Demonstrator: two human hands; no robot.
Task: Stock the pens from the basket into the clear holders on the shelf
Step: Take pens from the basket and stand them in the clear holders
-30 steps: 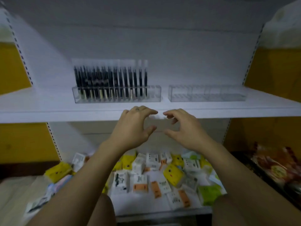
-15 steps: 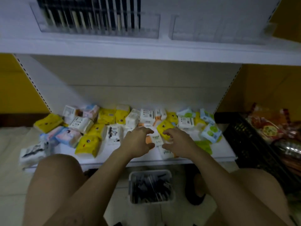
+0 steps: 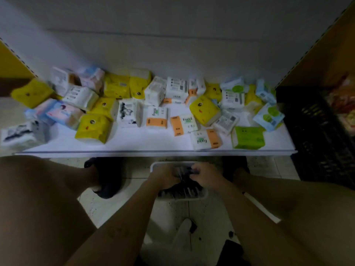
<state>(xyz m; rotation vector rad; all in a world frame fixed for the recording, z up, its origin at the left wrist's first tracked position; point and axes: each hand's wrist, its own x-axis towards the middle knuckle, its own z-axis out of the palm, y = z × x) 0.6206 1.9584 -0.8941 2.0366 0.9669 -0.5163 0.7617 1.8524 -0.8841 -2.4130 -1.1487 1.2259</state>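
A white basket stands on the floor between my feet, just below the front edge of the low shelf. It is full of dark pens. Both my hands are down inside it, close together. My left hand has its fingers curled into the pile and grips some pens. My right hand pinches pens between thumb and fingers beside it. Motion blur hides how many pens each hand holds. The clear holders on the upper shelf are out of view.
The low white shelf carries several tissue packs in yellow, white, orange and green. A black crate stands at the right. My knees frame the basket, and my dark shoe is left of it.
My view has dropped from the upper shelf with the holders to the floor. Both hands have come down from the shelf edge into the basket and closed on pens.
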